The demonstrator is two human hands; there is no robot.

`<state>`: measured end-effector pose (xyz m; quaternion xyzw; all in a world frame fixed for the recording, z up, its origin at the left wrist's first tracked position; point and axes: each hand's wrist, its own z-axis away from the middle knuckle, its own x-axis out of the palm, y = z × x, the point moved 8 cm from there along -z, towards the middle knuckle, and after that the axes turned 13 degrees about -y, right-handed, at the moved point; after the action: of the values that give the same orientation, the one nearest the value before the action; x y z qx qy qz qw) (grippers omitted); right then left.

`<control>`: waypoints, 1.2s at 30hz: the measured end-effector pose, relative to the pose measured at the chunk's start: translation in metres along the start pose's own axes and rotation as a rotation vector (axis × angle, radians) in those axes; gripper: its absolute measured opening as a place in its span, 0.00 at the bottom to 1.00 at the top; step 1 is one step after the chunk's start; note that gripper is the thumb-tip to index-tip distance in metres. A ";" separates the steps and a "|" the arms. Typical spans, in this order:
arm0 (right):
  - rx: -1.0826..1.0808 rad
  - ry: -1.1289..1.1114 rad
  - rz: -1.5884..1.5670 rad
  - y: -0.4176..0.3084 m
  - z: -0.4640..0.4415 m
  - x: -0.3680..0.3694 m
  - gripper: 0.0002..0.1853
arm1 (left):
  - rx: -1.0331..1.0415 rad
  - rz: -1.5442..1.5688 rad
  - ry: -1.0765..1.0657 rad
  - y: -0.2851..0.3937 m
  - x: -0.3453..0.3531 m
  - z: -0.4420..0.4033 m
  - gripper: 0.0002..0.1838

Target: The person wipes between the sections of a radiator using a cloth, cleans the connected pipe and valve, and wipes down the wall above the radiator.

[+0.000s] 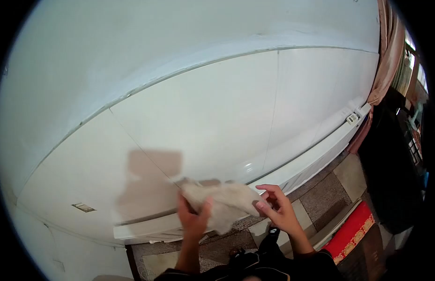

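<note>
A pale beige cloth (224, 199), crumpled and slightly blurred, is stretched between my two hands in front of the white wall panels. My left hand (193, 219) grips its left end, thumb on the near side and the other fingers partly hidden behind the fabric. At the right end, my right hand (278, 210) has its thumb and curled fingers on the cloth's edge, with the index finger raised a little. The cloth hangs lowest near its middle, above the floor.
A long white ledge (301, 164) runs along the wall base, with a white socket (352, 119) at its far end. Another wall socket (84, 207) is at left. Pink curtain (390, 56), black furniture (390, 150) and a red cushion (351, 232) stand right. Patterned tiles (325, 196) cover the floor.
</note>
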<state>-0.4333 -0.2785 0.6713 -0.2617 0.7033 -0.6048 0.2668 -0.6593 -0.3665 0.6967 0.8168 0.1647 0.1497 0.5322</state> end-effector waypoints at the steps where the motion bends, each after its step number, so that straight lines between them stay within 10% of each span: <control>1: -0.010 0.076 -0.082 0.003 0.004 -0.005 0.18 | 0.116 -0.070 0.122 0.030 -0.003 -0.012 0.20; 8: 0.175 0.080 0.213 0.064 0.053 -0.057 0.15 | 0.622 -0.520 0.703 0.140 0.006 -0.042 0.19; 14: 0.180 0.066 0.202 0.087 0.051 -0.106 0.12 | 0.751 -1.242 0.233 0.114 0.126 -0.096 0.31; 19: 0.006 -0.035 0.260 0.043 0.002 -0.133 0.09 | 1.018 -1.427 0.344 0.074 0.157 -0.097 0.21; 24: -0.414 -0.054 0.360 -0.066 -0.069 -0.112 0.08 | 0.885 -1.428 0.381 0.081 0.142 -0.102 0.13; 36: -0.357 0.138 0.089 -0.165 -0.136 -0.052 0.10 | 0.886 -1.297 0.365 0.108 0.131 -0.106 0.23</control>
<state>-0.4829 -0.1675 0.8547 -0.2314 0.8268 -0.4747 0.1935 -0.5743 -0.2647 0.8460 0.6564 0.7345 -0.1374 0.1043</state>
